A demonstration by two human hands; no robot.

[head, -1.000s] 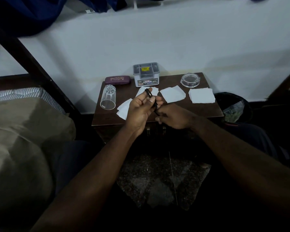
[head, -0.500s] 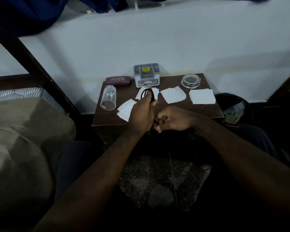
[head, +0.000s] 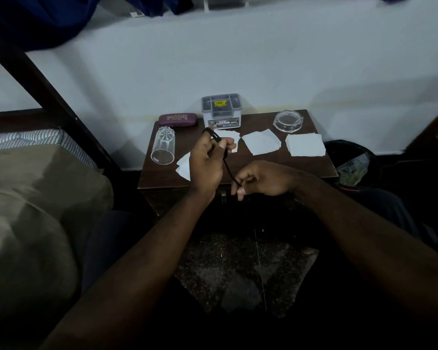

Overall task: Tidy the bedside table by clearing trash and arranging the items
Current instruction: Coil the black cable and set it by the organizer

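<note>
A thin black cord point(head: 227, 165) runs between both hands above the front of the brown bedside table point(head: 314, 168). My left hand point(head: 208, 160) is shut on a looped bundle of the cord, which sticks out above its fingers. My right hand point(head: 261, 179) pinches the cord's lower end near the table's front edge. Several white paper pieces lie on the table: one point(head: 261, 141) in the middle, one point(head: 305, 145) at the right, one point(head: 183, 165) partly hidden behind my left hand.
A clear glass point(head: 163, 145) lies on its side at the table's left. A maroon glasses case point(head: 177, 119) and a grey organizer box point(head: 221, 111) stand at the back, a clear glass ashtray point(head: 288, 121) back right. A black trash bin point(head: 352, 165) is right of the table, a bed point(head: 31, 198) on the left.
My hands have drawn apart: the left rose slightly with the looped cord, the right moved right and down, stretching a length of cord between them.
</note>
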